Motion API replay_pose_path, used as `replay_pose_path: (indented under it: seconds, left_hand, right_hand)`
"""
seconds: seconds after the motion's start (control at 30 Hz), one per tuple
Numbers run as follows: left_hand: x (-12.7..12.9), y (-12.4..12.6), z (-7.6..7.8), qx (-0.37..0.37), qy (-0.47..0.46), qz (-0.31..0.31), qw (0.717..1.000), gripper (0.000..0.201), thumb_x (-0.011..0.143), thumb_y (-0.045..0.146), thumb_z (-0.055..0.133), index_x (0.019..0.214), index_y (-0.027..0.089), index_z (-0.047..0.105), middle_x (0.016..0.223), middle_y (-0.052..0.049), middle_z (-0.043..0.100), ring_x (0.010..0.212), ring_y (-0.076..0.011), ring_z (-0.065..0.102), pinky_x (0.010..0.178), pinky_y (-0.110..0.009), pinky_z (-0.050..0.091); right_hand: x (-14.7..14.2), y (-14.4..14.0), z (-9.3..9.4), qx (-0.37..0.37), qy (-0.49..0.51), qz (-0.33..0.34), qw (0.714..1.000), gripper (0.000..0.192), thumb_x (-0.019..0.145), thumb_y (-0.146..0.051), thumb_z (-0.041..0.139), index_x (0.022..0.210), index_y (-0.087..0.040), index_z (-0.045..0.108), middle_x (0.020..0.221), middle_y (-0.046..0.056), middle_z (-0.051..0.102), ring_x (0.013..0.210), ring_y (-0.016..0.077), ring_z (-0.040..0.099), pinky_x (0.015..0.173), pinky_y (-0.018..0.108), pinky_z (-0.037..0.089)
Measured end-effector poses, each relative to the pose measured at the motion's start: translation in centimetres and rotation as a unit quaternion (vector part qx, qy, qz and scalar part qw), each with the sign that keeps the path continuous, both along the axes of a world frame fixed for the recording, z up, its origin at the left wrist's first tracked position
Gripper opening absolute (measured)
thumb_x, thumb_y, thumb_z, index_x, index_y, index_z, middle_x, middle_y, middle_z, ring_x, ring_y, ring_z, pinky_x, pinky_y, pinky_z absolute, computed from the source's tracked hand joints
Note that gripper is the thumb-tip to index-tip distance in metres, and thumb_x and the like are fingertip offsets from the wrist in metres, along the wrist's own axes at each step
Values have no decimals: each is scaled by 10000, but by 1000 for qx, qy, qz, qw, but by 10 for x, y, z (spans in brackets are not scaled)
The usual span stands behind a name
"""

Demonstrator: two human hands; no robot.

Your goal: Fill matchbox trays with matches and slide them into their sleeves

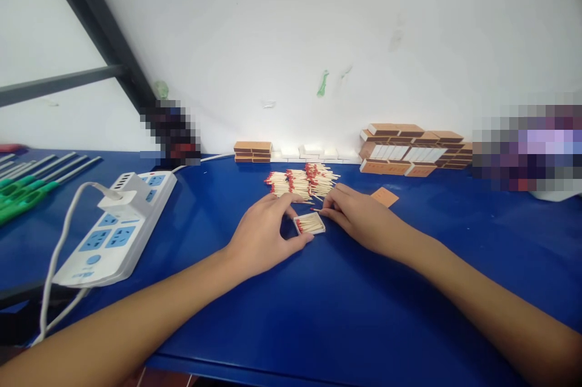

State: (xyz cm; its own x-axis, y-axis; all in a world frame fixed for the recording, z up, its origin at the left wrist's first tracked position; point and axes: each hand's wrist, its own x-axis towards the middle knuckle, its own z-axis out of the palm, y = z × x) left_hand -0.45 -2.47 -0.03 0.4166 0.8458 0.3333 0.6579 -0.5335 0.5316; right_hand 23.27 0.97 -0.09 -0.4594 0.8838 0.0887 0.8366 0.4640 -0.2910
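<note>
A small white matchbox tray (310, 224) holding red-tipped matches lies on the blue table (345, 302). My left hand (264, 235) grips the tray's left side between thumb and fingers. My right hand (354, 212) rests at the tray's right edge, its fingertips pinching what looks like a match by the tray's top corner. Just beyond both hands lies a loose pile of matches (302, 182). A brown matchbox sleeve (384, 196) lies flat to the right of my right hand.
Stacks of brown matchboxes (411, 150) and a smaller stack (253, 151) line the wall, with white trays (313, 152) between. A white power strip (118, 226) with its cable sits at left, green-handled tools (27, 187) beyond it. A black metal frame (97, 23) leans at upper left.
</note>
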Motion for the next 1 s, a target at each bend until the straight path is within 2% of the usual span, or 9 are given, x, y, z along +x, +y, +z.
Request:
replay_pose_path:
  seconds: [0.2,0.3,0.43,0.6,0.8,0.9,1.0]
  left_hand:
    - [0,1,-1,3,-5,-1,1000,554,840,349,839,1316,257,569,984,17,775,1065,-270,670,940,-431,533]
    - [0,2,-2,7,-2,-2,1000,555,838,343,841,1312,258,566,1008,9,774,1068,-274,675,946,-438,534]
    - [0,3,-2,7,0,-8,1000,582,830,315,850,1326,252,554,1042,11,778,1104,-271,669,976,-442,527]
    - [1,2,-4,11,1,-11,1000,578,846,314,835,1339,248,540,1084,4,782,1128,-277,665,987,-455,523]
    - [2,-1,1,14,7,15,1000,561,825,298,817,1323,260,561,1035,17,782,1042,-278,679,928,-456,535]
    - [1,0,7,14,-7,43,999,548,791,276,811,1292,270,588,1013,25,775,1020,-262,685,927,-441,536]
    - [0,0,8,13,-13,43,999,545,779,277,804,1284,274,598,1011,24,773,1022,-261,688,942,-445,534]
  right_hand:
    - [-2,2,-5,8,-6,-5,1000,96,1051,-274,560,993,-204,590,1036,71,649,768,193,629,664,303,446]
    - [1,4,-2,11,8,16,1000,99,1049,-237,551,960,-205,579,1015,67,648,765,187,627,666,293,442]
    - [1,-2,8,51,86,52,994,109,1050,-235,545,949,-205,569,964,56,631,773,182,596,681,287,438]
    - [-7,-12,10,23,119,121,985,133,1049,-250,564,929,-212,607,895,30,613,765,168,572,666,273,407]
    - [-13,9,-4,74,155,80,982,47,1018,-222,621,1018,-216,668,874,14,599,765,164,555,689,281,396]
    - [-20,19,-11,91,139,49,985,60,985,-266,690,985,-210,671,875,15,601,755,169,554,679,288,387]
    - [-25,21,-14,113,104,42,987,83,979,-272,694,954,-203,654,940,37,613,803,184,580,690,295,394]
